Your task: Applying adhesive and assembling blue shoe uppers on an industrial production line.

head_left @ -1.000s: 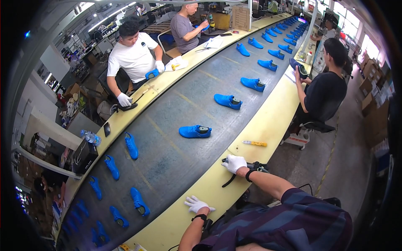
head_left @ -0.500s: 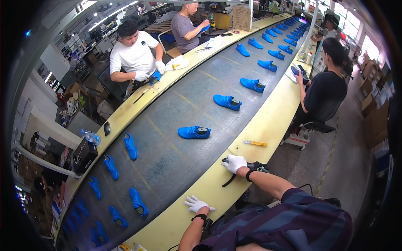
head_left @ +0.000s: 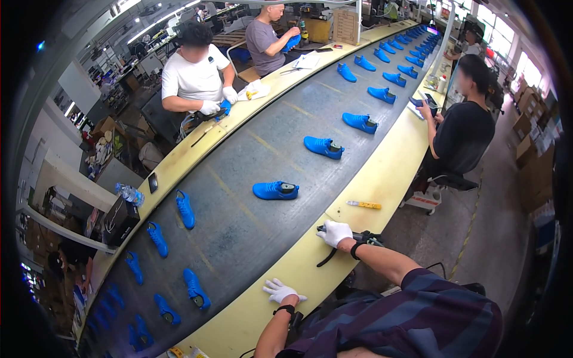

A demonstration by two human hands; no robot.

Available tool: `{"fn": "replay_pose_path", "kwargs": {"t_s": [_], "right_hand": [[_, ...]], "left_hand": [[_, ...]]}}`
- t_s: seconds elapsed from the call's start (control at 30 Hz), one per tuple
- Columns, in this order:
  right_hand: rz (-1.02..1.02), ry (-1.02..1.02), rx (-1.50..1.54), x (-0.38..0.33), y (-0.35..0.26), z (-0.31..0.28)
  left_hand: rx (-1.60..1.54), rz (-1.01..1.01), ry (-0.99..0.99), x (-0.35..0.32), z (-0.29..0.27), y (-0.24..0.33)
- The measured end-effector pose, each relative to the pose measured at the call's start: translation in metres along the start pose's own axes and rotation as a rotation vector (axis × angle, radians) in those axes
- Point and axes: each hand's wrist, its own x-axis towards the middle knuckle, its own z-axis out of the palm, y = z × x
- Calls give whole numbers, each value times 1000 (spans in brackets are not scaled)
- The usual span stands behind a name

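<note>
Gloves, white ones, cover both of the person's hands at the near edge of the yellow bench rim (head_left: 382, 179). The left hand (head_left: 280, 291) lies flat on that rim with its fingers spread apart, gripping nothing. The right hand (head_left: 335, 232) rests further along the same rim, fingers curled together over a black tool (head_left: 352, 237) whose dark strap or handle trails off toward the person. Just beyond the right hand, a yellow-handled knife (head_left: 364, 204) lies on the rim, apart from both hands. Past the rim runs the grey conveyor belt (head_left: 250, 173), and on it the nearest blue shoe (head_left: 276, 190) sits on its sole, near the right hand but not touching it. More blue shoes follow in a line up the belt, and others lie along its left side. Across the belt, a person in a white shirt (head_left: 194, 80) holds a blue shoe in gloved hands. On the near side, a person in a black shirt (head_left: 462, 134) sits facing the belt.
</note>
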Motion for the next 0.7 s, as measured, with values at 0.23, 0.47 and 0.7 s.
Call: {"fn": "replay_pose_path", "kwargs": {"t_s": [0.23,0.47,0.7], "right_hand": [[0,0,3,0,0,-1],[4,0,-5,0,0,-3],[-5,8,-8,-1,0,0]], "left_hand": [[-2,5,-5,-2,-2,-1],[10,5,-11,-3,-3,0],[29,-16,-21,-13,-12,-1]]}}
